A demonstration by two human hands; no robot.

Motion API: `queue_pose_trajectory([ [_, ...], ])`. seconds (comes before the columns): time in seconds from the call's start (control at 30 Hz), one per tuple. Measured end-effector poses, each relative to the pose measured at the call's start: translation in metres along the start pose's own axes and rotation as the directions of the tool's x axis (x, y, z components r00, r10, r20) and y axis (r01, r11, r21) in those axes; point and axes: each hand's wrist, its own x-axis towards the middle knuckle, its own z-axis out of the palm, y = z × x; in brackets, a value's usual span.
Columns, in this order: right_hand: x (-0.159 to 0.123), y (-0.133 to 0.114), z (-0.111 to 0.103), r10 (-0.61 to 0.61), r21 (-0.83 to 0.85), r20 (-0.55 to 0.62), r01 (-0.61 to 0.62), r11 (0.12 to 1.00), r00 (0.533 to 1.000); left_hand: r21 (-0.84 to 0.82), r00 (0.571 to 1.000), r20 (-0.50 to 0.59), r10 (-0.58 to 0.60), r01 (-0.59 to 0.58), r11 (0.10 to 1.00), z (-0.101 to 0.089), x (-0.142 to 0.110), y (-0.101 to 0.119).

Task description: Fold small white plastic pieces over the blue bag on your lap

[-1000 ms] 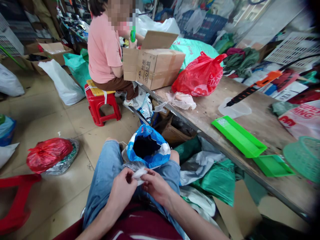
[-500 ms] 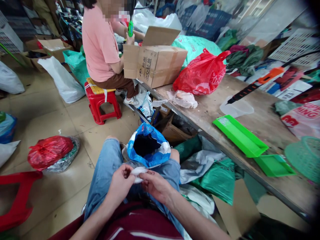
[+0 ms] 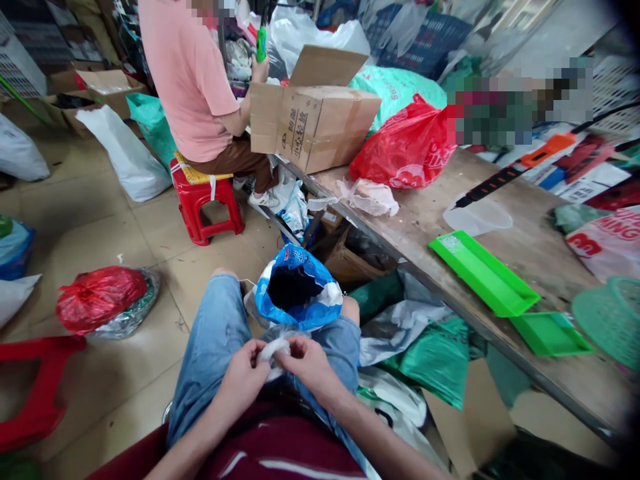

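Compared with the earlier frame, my left hand [image 3: 243, 377] and right hand [image 3: 311, 369] had closed in toward each other. The fingers [image 3: 295, 350] of both were bent and pinching a white wad [image 3: 274, 353] from either side, and it looked more tightly bunched than before. The wad sat between my hands, just above my denim shorts [image 3: 210, 333]. Just beyond it, a blue-and-white plastic bag [image 3: 306, 268] rested against my legs, its mouth open on something dark. The view had tilted, so the co-worker [image 3: 187, 80] on the red plastic stool [image 3: 203, 200] now reached the top edge, head mostly cut off, a green tool [image 3: 261, 43] raised beside the cardboard box [image 3: 313, 120]. The counter [image 3: 415, 233] and its green tray [image 3: 483, 273] had hardly moved, while a blurred patch now covered the upper right.
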Motion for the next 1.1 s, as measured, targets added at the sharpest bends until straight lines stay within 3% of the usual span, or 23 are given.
queue_pose_trajectory([
  [0.13,-0.003,0.011,-0.002,0.051,-0.044,0.111,-0.046,0.998,0.992,0.087,0.994,0.046,-0.1,0.096,0.992,-0.005,0.004,-0.013],
  [0.23,-0.005,0.019,-0.004,0.095,0.105,0.193,-0.117,0.987,0.977,0.061,0.98,0.089,-0.177,0.172,0.983,-0.009,0.003,-0.021],
  [0.4,-0.005,0.023,0.002,0.175,0.366,0.296,-0.281,0.887,0.939,0.081,0.965,0.102,-0.243,0.236,0.968,-0.017,-0.003,-0.019],
  [0.57,0.0,0.016,0.006,0.199,0.367,0.326,-0.317,0.875,0.924,0.239,0.992,0.069,-0.11,0.09,0.967,-0.026,-0.001,-0.013],
  [0.7,0.009,0.01,0.003,0.135,0.32,0.347,-0.252,0.913,0.928,0.223,0.989,0.147,-0.008,-0.026,0.975,-0.036,0.008,-0.011],
  [0.83,0.017,0.002,0.0,0.037,0.245,0.39,-0.143,0.959,0.92,0.325,0.969,0.236,0.07,-0.147,0.934,-0.045,0.015,0.002],
  [0.93,0.019,-0.006,-0.003,0.003,0.265,0.419,-0.125,0.956,0.908,0.315,0.923,0.359,0.142,-0.263,0.912,-0.047,0.019,0.016],
  [1.0,0.019,-0.01,-0.004,0.008,0.328,0.424,-0.162,0.931,0.906,0.273,0.91,0.393,0.13,-0.25,0.929,-0.046,0.022,0.022],
  [1.1,0.017,-0.009,-0.005,0.029,0.434,0.41,-0.223,0.873,0.911,0.176,0.948,0.318,0.016,-0.076,0.981,-0.041,0.029,0.015],
])
